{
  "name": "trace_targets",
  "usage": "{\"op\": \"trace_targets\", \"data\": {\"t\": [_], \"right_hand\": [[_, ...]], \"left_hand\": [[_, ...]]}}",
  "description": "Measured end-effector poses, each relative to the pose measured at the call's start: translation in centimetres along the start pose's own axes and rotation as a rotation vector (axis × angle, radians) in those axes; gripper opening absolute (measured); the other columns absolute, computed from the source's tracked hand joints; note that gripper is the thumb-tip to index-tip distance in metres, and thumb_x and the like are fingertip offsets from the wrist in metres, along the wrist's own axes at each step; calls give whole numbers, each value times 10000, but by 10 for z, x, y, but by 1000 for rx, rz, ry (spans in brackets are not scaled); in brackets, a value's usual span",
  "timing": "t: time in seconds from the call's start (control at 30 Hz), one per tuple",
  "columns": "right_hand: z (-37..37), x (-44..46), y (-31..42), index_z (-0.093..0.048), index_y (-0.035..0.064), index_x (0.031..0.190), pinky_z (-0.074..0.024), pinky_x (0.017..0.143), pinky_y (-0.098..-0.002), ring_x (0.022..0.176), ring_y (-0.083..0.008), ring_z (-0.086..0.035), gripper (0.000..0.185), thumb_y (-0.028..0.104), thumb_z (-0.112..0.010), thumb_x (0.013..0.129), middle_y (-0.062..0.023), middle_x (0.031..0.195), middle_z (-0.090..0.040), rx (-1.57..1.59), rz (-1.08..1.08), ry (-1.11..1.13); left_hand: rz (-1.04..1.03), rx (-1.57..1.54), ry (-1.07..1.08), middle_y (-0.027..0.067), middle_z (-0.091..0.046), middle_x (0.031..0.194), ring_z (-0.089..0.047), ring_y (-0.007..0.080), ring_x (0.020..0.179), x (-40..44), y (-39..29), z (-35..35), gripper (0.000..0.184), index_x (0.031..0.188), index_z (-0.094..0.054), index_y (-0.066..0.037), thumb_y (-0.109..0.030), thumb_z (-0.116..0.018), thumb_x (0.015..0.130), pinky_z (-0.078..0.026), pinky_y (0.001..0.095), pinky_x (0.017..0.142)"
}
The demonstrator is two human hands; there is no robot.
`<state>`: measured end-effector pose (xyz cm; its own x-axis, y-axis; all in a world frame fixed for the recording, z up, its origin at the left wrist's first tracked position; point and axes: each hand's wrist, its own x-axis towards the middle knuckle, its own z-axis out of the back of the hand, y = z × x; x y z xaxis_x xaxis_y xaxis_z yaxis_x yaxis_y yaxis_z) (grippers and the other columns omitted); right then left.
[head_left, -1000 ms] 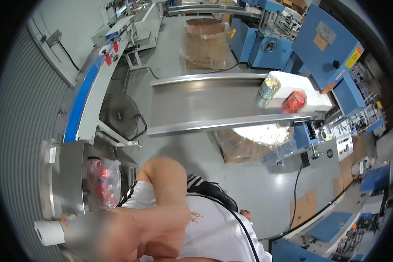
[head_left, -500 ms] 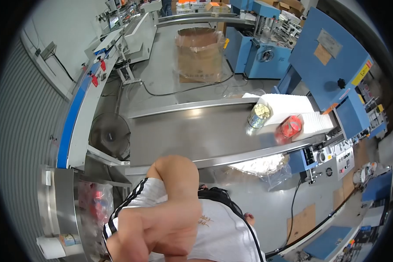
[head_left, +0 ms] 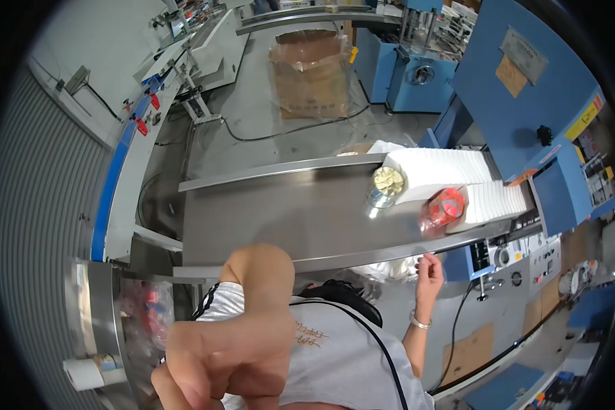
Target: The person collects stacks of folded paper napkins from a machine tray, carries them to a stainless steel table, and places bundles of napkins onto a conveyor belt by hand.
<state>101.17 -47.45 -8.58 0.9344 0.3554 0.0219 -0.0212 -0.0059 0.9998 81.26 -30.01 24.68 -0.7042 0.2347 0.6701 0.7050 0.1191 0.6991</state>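
Note:
My left hand (head_left: 225, 359) is raised close to the camera at the lower left, its fingers curled; whether it holds anything is hidden. Just beyond the near rail of the metal trough (head_left: 266, 212), my right hand (head_left: 428, 270) is lifted with loosely bent fingers and nothing visible in it. A bracelet circles that wrist. Nearest to it in the trough is a red-topped clear container (head_left: 447, 206). Another container, with pale gold crumpled contents (head_left: 387, 181), stands farther left. Both touch or nearly touch two long white stacks of thin pieces (head_left: 444, 171) lying at the right end.
A large cardboard box (head_left: 311, 89) lined with plastic stands on the floor beyond. Blue machinery (head_left: 526, 89) rises at the right. A blue-edged conveyor (head_left: 119, 178) runs along the left. A bag with red items (head_left: 150, 307) sits at lower left.
My right hand has come into view near the trough's near rail. The view has shifted slightly, and my left hand stays raised near the camera. The containers stay in place.

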Motion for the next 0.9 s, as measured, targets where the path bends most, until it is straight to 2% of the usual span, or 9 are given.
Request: {"op": "trace_targets", "data": {"t": [0.1,0.17,0.23,0.3,0.43,0.6,0.7,0.87,0.9], "right_hand": [[-12,32,20,-650,12,1041,-486,678,-240,745,-99,-604,143,67,-638,909,-31,834,-652,-166,171,187],[-16,49,42,-653,9,1034,-506,669,-260,737,-134,-632,148,65,-642,898,-75,831,-668,-402,385,345],[-15,65,47,-656,12,1030,-520,657,-276,739,-164,-651,157,72,-653,885,-103,843,-672,-372,406,488],[-14,79,52,-660,15,1025,-530,649,-288,741,-184,-662,162,80,-662,876,-114,852,-677,-342,400,579],[-11,96,47,-663,27,1023,-537,645,-298,726,-189,-667,171,106,-676,871,-108,844,-680,-307,308,721],[-11,106,34,-664,30,1021,-540,638,-301,705,-192,-669,175,127,-674,876,-109,844,-683,-317,286,849],[-14,105,31,-671,18,1025,-510,613,-265,669,-113,-620,169,102,-672,879,-68,813,-680,-266,260,837],[-19,103,33,-673,18,1039,-504,629,-251,673,-107,-614,175,108,-669,888,-64,823,-682,-305,243,838],[-19,103,32,-674,17,1039,-502,633,-247,678,-101,-612,174,113,-668,893,-58,822,-682,-314,237,833]], "left_hand": [[-59,75,108,-114,-662,916,-556,69,1004,-30,25,-10,105,815,-713,-221,-208,-778,734,-277,432,941],[-46,192,321,-130,-673,1086,-530,49,1062,-51,37,-5,200,989,-739,-203,-213,-753,790,-298,406,952],[-167,416,266,-79,-579,864,-486,92,931,-74,54,-23,105,798,-645,-148,-88,-690,724,-312,354,862],[-188,482,254,-64,-527,769,-441,107,913,-92,70,-37,115,704,-601,-123,-29,-667,695,-289,328,851],[-122,516,364,-74,-512,809,-407,105,974,-115,89,-50,124,718,-607,-133,-32,-679,708,-236,328,914],[-482,1137,405,-61,-674,991,-526,97,1073,-127,86,-52,142,859,-724,-205,-188,-793,737,-247,439,1009],[-492,1117,407,-57,-674,999,-520,91,1077,-122,91,-51,164,901,-725,-206,-197,-789,750,-244,438,1016],[-399,1092,426,-69,-669,997,-509,73,1073,-110,70,-46,170,931,-731,-225,-241,-782,770,-234,440,1023],[-268,891,396,-71,-667,996,-509,73,1070,-109,69,-46,170,933,-732,-228,-249,-781,772,-233,441,1023]]}}
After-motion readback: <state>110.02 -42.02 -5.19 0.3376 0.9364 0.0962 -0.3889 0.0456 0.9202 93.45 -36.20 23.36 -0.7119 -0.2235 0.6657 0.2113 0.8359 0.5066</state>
